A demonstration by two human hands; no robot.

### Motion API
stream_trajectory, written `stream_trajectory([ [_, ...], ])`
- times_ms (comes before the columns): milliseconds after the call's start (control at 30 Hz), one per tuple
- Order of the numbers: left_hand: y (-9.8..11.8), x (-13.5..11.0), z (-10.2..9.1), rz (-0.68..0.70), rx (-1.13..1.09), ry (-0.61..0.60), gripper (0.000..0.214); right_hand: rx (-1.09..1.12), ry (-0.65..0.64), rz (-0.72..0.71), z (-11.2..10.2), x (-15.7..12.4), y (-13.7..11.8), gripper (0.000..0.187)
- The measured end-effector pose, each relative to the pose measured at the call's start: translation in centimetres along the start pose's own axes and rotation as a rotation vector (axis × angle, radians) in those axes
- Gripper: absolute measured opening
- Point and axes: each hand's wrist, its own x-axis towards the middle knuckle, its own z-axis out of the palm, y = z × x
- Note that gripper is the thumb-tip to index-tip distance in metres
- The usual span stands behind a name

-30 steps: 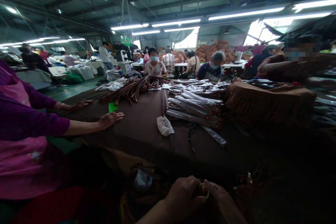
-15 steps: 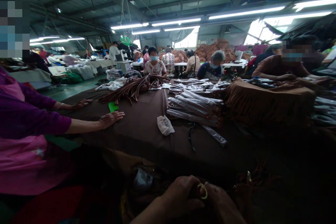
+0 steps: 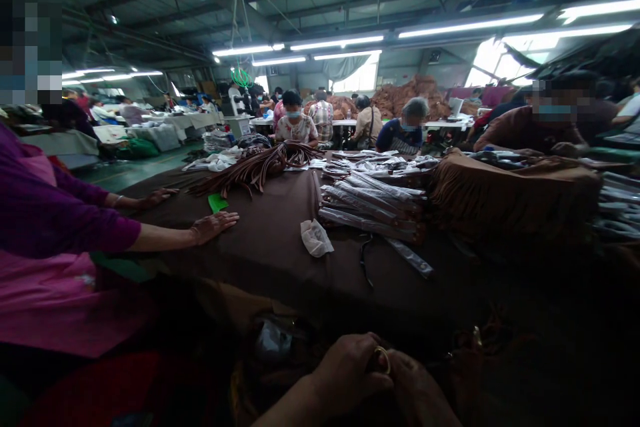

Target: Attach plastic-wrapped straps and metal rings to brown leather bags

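Observation:
At the bottom of the head view, my left hand [image 3: 345,367] and my right hand [image 3: 415,380] meet with their fingers bent close together. Between their fingertips shows a gold-coloured metal ring [image 3: 387,361]; both hands seem to grip it. Deep shadow hides whatever is below the ring. Just right of my right hand lie brown fringed strips [image 3: 495,333] with a bit of shiny metal. Left of my left hand, a clear plastic bag [image 3: 274,340] sits in a dark space below the table edge.
Brown cloth covers the table [image 3: 270,247]. On it are wrapped straps [image 3: 370,203], a crumpled white bag [image 3: 316,238], a green comb [image 3: 218,203], brown fringe [image 3: 240,170] and a fringed brown piece [image 3: 515,180]. A co-worker's hand [image 3: 215,227] rests at left; other people sit opposite.
My hands stay together and the ring has turned and shifted slightly between them. At the right, the co-worker across the table has drawn their arms in. The near co-worker's hands rest in place.

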Motion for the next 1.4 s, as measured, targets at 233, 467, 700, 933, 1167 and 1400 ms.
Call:
stream_trajectory([
  [233,0.2,-0.2,-0.3,-0.013,0.157,-0.114,0.032,-0.116,0.04,0.057,-0.6,-0.5,-1.2,0.042],
  [467,0.0,-0.2,-0.2,-0.046,0.219,-0.173,0.034,-0.097,0.05,0.079,-1.3,-0.2,-1.2,0.043],
  [700,-0.6,-0.2,0.2,-0.024,0.104,-0.11,0.046,-0.029,0.109,0.007,0.7,-1.8,-1.0,0.036],
  [933,0.4,-0.4,-0.5,-0.044,-0.015,-0.073,0.027,-0.055,0.256,-0.158,0.3,-1.6,1.4,0.04],
  [1167,1.3,-0.3,-1.2,-0.006,0.017,-0.134,0.023,-0.017,0.173,-0.028,-1.4,-0.1,1.1,0.045],
  [1400,0.7,-0.7,-0.6,-0.037,0.141,-0.216,0.032,0.013,0.158,0.002,-0.6,-0.7,0.6,0.041],
])
